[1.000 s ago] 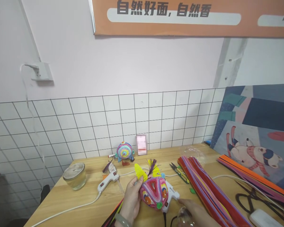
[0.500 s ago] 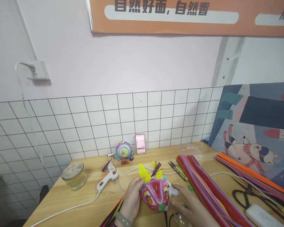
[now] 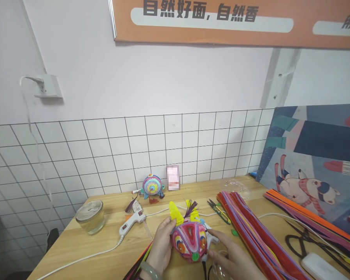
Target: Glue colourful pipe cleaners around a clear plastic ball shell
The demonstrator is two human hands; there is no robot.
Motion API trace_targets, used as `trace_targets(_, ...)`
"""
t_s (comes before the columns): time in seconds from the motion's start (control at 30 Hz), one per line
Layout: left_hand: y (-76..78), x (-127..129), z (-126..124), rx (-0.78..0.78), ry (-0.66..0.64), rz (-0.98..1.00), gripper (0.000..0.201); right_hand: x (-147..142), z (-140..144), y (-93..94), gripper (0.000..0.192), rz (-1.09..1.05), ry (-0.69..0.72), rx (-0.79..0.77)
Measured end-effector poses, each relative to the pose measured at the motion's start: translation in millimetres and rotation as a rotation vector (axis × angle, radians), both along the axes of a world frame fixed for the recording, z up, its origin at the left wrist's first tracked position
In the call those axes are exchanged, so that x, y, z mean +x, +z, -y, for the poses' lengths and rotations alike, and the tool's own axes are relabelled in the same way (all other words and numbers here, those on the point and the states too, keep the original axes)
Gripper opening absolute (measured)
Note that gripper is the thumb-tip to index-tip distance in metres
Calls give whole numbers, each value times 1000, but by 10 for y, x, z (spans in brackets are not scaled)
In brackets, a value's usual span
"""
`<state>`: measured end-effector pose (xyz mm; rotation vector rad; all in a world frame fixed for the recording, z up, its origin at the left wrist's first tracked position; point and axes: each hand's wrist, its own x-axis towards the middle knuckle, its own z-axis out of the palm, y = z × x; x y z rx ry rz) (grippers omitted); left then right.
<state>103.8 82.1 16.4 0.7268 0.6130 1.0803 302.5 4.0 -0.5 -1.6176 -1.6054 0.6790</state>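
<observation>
My left hand (image 3: 160, 247) grips a round, multicoloured pipe-cleaner craft ball (image 3: 189, 239) with yellow ears and a purple tuft, holding it just above the wooden table (image 3: 111, 249). My right hand (image 3: 235, 258) rests against the ball's right side, fingers spread near a white glue gun (image 3: 211, 239) lying partly behind the ball. A clear glass ball (image 3: 218, 270) shows under my right hand at the frame's bottom edge.
A second white glue gun (image 3: 132, 219) with its cord lies to the left, beside a glass jar (image 3: 91, 216). A finished craft ball (image 3: 153, 186) stands by the tiled wall. Small snips (image 3: 219, 211), long pipe-cleaner bundles (image 3: 251, 229), black scissors (image 3: 301, 241) and a painted board (image 3: 315, 163) fill the right side.
My right hand has come up from the table's front edge to the ball's right side. The ball has turned slightly in my left hand.
</observation>
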Motion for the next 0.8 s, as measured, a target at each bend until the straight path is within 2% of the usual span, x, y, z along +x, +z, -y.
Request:
trace_targets(0.17, -15, -12, 0, -24, -15, -9, 21, -8, 1, 25, 52, -18, -20, 29)
trace_targets(0.37, -36, -12, 6, -62, -38, -40, 22, -25, -7, -35, 63, 3, 36, 27)
trace_targets(0.57, -42, -6, 11, -64, -53, -68, 24, -73, -37, -132, 54, -81, 31, 20)
trace_targets(0.8, 49, -42, 77, 32, -193, -110, 43, -128, -31, 7, 49, -30, 56, 31)
